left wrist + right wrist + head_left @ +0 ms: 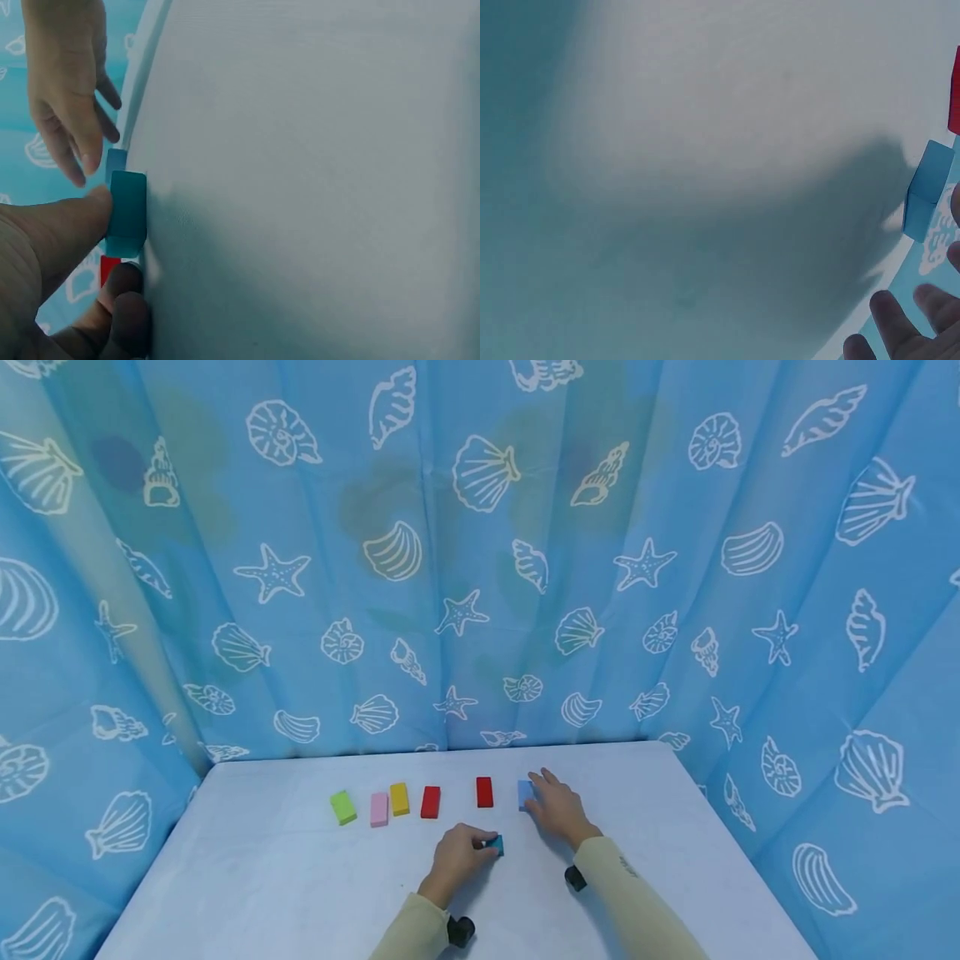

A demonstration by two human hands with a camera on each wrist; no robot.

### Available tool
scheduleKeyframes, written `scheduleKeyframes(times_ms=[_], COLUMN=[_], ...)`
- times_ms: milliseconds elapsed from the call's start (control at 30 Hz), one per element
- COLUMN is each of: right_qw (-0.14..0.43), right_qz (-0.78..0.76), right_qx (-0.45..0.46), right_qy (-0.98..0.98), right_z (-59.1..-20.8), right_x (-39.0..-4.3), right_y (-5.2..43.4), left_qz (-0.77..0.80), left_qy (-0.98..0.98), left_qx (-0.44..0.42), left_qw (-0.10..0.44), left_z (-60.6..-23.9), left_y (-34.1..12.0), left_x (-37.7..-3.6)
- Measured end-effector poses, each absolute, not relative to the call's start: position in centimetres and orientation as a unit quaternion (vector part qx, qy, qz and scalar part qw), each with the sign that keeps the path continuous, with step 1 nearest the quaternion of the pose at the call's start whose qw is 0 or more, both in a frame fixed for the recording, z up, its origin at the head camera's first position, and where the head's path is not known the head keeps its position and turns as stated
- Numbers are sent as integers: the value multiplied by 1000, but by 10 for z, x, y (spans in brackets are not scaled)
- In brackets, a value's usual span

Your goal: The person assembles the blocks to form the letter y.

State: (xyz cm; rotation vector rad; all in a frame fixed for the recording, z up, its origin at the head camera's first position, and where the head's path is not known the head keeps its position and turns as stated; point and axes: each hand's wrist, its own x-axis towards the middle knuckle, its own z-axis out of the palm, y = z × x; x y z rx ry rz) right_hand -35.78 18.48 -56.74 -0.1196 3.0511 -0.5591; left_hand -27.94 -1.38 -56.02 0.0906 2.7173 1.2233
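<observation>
My left hand (457,860) holds a teal block (498,844) between thumb and fingers, low over the white table. In the left wrist view the thumb lies against one side of the teal block (127,214), with curled fingers near its lower end. My right hand (561,810) is beside a light blue block (525,795), partly hidden by that hand in the head view. The right wrist view shows the light blue block (928,191) apart from the spread fingertips (889,311).
Left of the light blue block, a loose row holds a red block (484,792), another red block (431,802), a yellow block (400,799), a pink block (379,810) and a green block (343,807). A shell-patterned blue curtain (450,652) hangs behind the white table (262,877).
</observation>
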Motion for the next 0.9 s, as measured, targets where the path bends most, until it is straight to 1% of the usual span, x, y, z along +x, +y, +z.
scheduleKeyframes(times_ms=[133, 433, 633, 900], right_qw=[10, 36, 56, 54], right_qz=[-200, -241, -258, -298], right_qx=[-36, -16, 10, 38], right_qy=[979, 970, 965, 952], right_z=[-568, -568, -569, -569], right_x=[-360, -360, -366, -369], right_y=[181, 173, 170, 171], left_qz=[416, 425, 430, 419], left_qy=[906, 901, 899, 905], left_qx=[27, 12, 4, 11], left_qw=[79, 85, 84, 69], left_z=[-561, -572, -572, -569], left_y=[-12, -12, -11, -10], left_x=[-280, -279, -278, -282])
